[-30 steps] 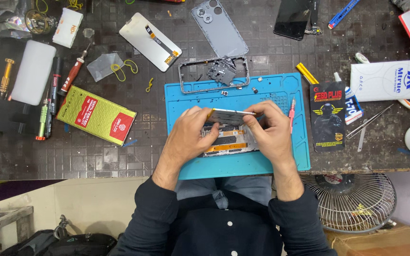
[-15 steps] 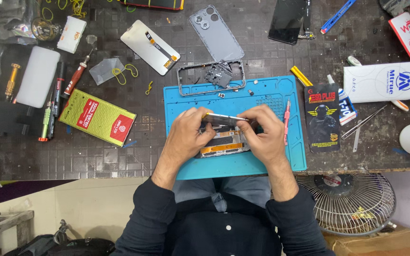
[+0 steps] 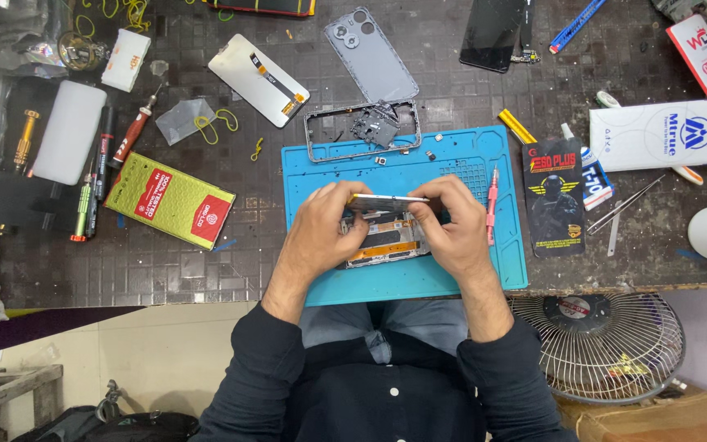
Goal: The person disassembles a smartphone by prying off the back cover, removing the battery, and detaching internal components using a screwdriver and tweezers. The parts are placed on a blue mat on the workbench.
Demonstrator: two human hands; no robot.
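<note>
Holding opened phone (image 3: 385, 233) w/ both hands at mat's near-centre: left hand (image 3: 321, 229) and right hand (image 3: 450, 233) each pinch an end of a thin panel (image 3: 388, 199) tilted up off it. Blue mat (image 3: 460, 274) sits at bench's near edge; pink screwdriver (image 3: 493, 205) just right of right hand.

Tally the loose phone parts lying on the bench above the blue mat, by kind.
Back covers: 1, the grey back cover
Display panels: 2, the white-backed panel and the black panel
Mid frames: 1, the bare frame straddling the blue mat edge
Total: 4
Both hands, left hand and right hand, hold a further opened phone over the mat.
</note>
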